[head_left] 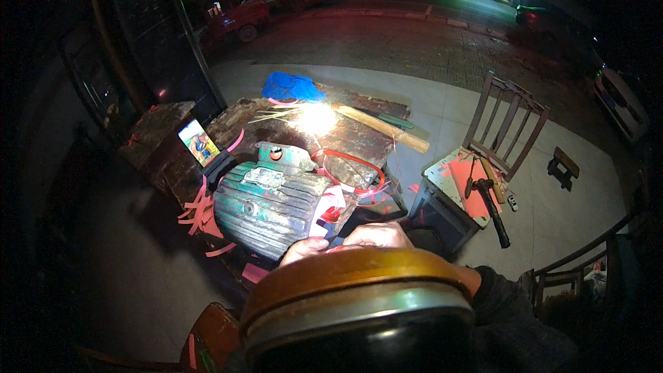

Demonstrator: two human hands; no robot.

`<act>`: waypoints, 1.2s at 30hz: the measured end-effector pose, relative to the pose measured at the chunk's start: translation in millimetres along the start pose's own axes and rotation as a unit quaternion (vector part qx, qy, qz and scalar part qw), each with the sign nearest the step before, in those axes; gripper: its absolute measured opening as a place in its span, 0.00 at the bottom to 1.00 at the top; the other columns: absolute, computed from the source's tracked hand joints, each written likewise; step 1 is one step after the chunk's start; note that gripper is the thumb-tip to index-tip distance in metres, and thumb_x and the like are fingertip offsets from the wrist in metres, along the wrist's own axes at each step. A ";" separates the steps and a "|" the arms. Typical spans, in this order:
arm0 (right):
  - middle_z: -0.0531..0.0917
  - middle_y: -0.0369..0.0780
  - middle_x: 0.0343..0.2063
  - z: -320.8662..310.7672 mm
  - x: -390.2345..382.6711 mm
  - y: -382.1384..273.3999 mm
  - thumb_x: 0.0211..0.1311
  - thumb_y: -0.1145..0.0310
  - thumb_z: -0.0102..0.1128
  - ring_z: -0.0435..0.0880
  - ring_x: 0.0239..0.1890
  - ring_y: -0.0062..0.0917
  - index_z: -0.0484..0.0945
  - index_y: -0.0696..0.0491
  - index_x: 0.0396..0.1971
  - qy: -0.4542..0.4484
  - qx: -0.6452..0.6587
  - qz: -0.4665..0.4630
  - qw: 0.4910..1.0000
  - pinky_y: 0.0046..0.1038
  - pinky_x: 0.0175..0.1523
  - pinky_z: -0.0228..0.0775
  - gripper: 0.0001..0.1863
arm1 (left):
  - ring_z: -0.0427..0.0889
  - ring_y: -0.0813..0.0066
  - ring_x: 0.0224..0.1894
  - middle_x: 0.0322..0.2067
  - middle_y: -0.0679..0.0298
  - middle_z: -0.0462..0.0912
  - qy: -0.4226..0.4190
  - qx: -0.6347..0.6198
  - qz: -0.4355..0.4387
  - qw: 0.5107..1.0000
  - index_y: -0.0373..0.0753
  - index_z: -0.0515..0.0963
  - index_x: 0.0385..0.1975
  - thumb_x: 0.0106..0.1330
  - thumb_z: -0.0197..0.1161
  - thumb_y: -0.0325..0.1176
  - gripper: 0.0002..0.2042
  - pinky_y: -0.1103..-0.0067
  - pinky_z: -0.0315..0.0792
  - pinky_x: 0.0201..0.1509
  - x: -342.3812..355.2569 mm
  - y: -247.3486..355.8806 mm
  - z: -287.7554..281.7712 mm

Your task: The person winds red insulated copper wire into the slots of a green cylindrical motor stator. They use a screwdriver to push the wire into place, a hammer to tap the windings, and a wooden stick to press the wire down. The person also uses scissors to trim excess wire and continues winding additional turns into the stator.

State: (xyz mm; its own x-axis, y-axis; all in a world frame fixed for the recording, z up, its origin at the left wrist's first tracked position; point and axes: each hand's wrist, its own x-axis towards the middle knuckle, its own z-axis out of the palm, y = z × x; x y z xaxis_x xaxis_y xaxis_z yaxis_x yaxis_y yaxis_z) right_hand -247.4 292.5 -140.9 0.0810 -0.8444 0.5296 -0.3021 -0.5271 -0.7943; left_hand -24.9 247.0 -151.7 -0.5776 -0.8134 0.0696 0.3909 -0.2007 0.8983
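A ribbed electric motor housing [266, 204], grey with worn green paint, lies on its side on a low wooden bench. Pink-red and white insulation strips [330, 213] poke out of its right-hand end. My left hand [304, 249] is curled at the lower edge of that end. Just to its right my right hand [380, 235] is closed, knuckles up, with a small dark and red bit between the two hands. What the fingers grip is hidden by a large rounded orange-brown object with a shiny rim [356, 269] in the foreground.
A bright lamp [316, 119], a wooden stick [383, 128], a blue cloth [289, 86] and a red wire loop [366, 162] are on the bench. A lit phone [198, 142] stands beside the motor. Right, a chair [507, 121] carries a hammer [492, 211]. Pink strips [199, 211] lie left.
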 end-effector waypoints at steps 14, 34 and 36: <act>0.84 0.32 0.28 -32.9 -14.9 23.4 0.77 0.65 0.69 0.77 0.24 0.13 0.83 0.55 0.43 -0.145 0.330 0.234 0.903 0.20 0.29 0.67 0.09 | 0.90 0.56 0.54 0.54 0.41 0.87 -0.121 0.298 0.074 0.944 0.23 0.66 0.73 0.84 0.50 0.30 0.23 0.64 0.80 0.66 -20.7 33.9 1.2; 0.85 0.37 0.41 49.6 -30.1 21.5 0.74 0.76 0.67 0.85 0.44 0.18 0.84 0.62 0.46 0.134 0.248 0.185 0.941 0.23 0.50 0.78 0.06 | 0.70 0.78 0.11 0.18 0.62 0.81 0.214 0.029 0.122 0.969 0.32 0.82 0.35 0.86 0.51 0.51 0.26 0.83 0.60 0.16 -1.9 -24.3 42.4; 0.85 0.39 0.40 60.7 -34.9 11.8 0.73 0.74 0.69 0.86 0.43 0.21 0.84 0.61 0.44 0.215 0.095 0.089 0.968 0.25 0.49 0.79 0.07 | 0.69 0.79 0.11 0.18 0.63 0.81 0.209 -0.001 0.128 0.969 0.31 0.81 0.38 0.87 0.51 0.50 0.25 0.83 0.60 0.16 0.8 -20.1 48.7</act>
State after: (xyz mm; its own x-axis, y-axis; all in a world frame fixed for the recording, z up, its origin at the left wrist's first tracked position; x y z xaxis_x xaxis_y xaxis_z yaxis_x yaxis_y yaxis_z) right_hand -196.2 309.9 -186.8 -0.3711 -0.8273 0.4216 -0.0923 -0.4189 -0.9033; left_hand -68.2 276.9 -148.5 -0.1198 -0.9869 0.1078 0.4845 0.0366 0.8740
